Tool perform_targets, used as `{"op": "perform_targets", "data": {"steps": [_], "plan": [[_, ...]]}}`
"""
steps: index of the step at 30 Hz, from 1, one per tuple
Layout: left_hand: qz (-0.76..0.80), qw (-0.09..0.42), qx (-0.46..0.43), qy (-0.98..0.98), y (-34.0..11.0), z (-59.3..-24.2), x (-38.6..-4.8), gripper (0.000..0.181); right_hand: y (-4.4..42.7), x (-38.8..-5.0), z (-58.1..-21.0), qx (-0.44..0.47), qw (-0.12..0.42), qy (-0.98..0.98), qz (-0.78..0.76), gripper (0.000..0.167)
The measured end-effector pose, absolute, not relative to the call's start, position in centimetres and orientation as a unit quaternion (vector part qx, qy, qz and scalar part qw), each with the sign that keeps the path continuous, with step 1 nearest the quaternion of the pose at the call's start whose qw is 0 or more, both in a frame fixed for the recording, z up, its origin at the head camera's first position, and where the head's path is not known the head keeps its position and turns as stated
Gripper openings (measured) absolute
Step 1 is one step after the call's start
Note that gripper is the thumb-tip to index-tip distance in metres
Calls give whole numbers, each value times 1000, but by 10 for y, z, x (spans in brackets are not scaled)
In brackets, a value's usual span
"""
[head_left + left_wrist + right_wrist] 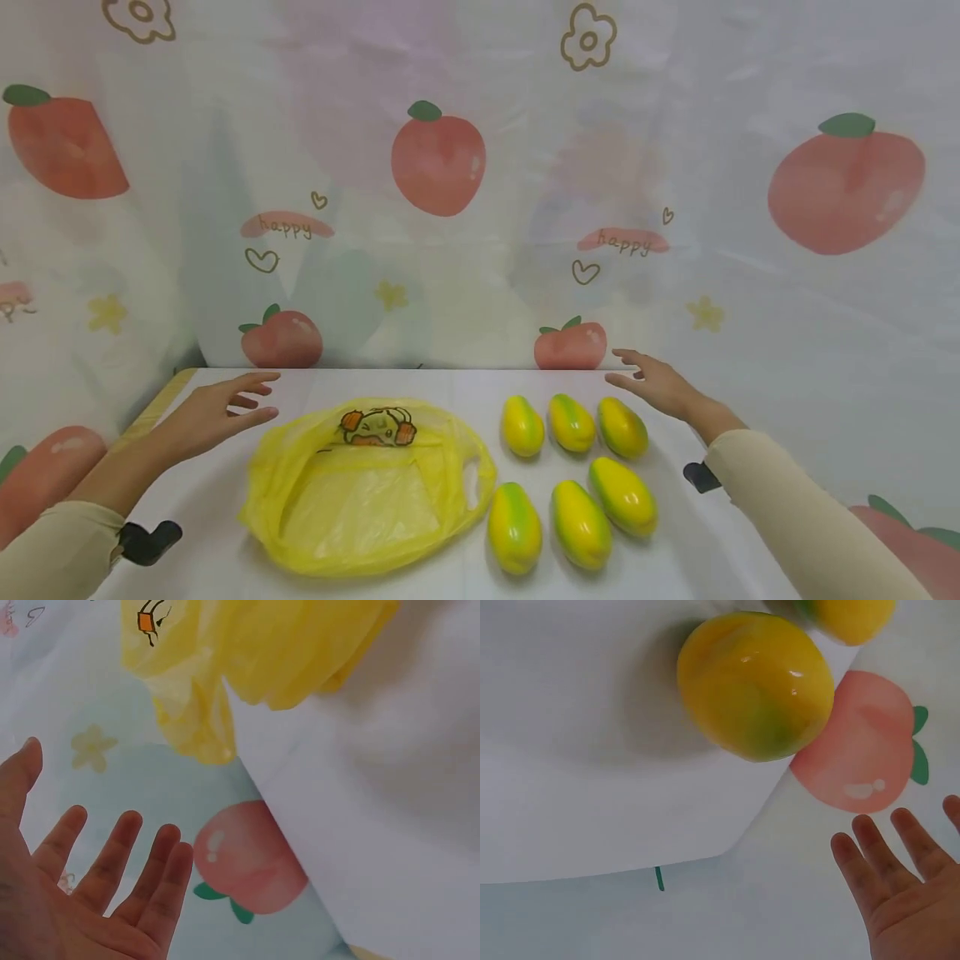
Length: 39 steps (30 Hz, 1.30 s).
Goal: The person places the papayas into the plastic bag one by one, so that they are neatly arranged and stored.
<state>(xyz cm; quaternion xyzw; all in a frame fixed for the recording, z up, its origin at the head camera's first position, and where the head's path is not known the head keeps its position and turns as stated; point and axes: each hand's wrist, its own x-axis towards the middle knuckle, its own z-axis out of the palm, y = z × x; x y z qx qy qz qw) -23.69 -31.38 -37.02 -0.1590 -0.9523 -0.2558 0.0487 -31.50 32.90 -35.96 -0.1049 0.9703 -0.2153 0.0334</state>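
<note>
In the head view a yellow plastic bag (360, 508) with a cartoon print lies spread on the table, left of several yellow-green fruits (582, 523) set in two rows. The left hand (206, 417) hovers by the bag's upper left side, fingers apart, holding nothing. Above and beyond the back right fruit (622, 427), the right hand (663, 387) is held with fingers extended and touches nothing. The left wrist view has the left hand (97, 892) below the bag (277, 652); the right wrist view has the right hand (907, 885) apart from a fruit (756, 686).
The white table (457, 383) ends at a back edge in front of a hanging cloth (480, 275) printed with red fruits, flowers and hearts. The cloth also covers the left side. A black wrist device shows at each sleeve.
</note>
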Motion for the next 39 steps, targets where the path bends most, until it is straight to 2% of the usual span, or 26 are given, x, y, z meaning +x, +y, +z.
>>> {"op": "perform_targets", "data": {"steps": [9, 17, 22, 29, 39], "plan": [[-276, 51, -132, -951, -324, -395, -224, 56, 342, -310, -371, -64, 53, 966, -246, 80], [-341, 4, -108, -934, -321, -416, -217, 54, 353, -311, -393, -34, 86, 954, -286, 84], [-374, -8, -100, -922, -321, -424, -215, 56, 359, -311, -405, -16, 100, 951, -293, 90], [-399, -27, -79, -913, -322, -431, -215, 59, 363, -311, -416, -14, 119, 945, -305, 82], [-431, -42, -63, -899, -322, -438, -216, 59, 366, -313, -432, 2, 123, 937, -327, 81]]}}
